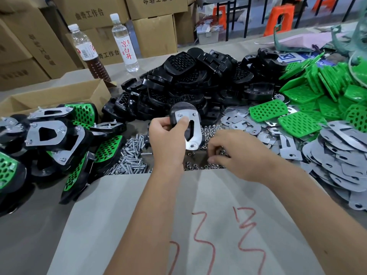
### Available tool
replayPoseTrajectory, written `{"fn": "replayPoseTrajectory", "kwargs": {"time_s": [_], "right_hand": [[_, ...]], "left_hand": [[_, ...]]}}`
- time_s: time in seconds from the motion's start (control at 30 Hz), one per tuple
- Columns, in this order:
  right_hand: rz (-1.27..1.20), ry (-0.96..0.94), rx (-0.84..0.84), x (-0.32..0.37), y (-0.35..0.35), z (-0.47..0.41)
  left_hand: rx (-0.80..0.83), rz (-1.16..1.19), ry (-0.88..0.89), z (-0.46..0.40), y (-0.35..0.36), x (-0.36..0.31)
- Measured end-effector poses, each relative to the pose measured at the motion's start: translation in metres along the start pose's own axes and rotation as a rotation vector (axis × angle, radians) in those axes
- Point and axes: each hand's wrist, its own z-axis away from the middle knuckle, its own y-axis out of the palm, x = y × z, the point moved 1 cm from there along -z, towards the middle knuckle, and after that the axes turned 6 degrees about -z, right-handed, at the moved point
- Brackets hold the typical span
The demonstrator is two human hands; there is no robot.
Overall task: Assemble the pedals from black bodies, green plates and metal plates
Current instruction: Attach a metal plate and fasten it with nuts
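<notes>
Cluttered workbench (139, 205): my left hand (166, 135) grips a black pedal body with a shiny metal plate (185, 126) above the loose steel nuts (206, 133), where my right hand (234, 153) reaches, fingers curled, grasp hidden. I'd pick one nut, thread squarely.

A half-built pedal (185, 124), black body with a metal plate screwed on its upturned back, stands on edge between the left fingers (183, 122). Black bodies (190, 80) pile beyond it, green plates (309, 90) and metal plates (337, 155) beyond the right fingers (213, 155).
</notes>
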Motion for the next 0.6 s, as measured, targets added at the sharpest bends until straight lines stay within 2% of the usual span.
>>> {"fn": "replayPoseTrajectory", "kwargs": {"time_s": [0.07,0.1,0.2,0.3,0.43,0.6], "right_hand": [[-0.021,0.006,-0.046,0.0,0.003,0.0],[-0.089,0.002,-0.122,-0.001,0.002,0.0],[-0.429,-0.004,-0.47,-0.004,-0.006,0.0],[-0.719,-0.006,-0.625,-0.005,-0.014,0.002],[-0.858,0.006,-0.653,0.0,-0.012,0.004],[-0.745,-0.007,-0.725,0.006,-0.011,0.005]], "left_hand": [[0.02,-0.002,-0.041,0.003,0.001,-0.001],[0.038,-0.008,-0.056,0.004,0.001,-0.002],[0.146,-0.059,-0.073,0.009,0.004,-0.006],[0.251,-0.082,-0.041,0.015,0.009,-0.006],[0.202,-0.238,0.218,0.022,0.018,0.001],[0.077,-0.368,0.587,0.032,0.024,0.002]]}}
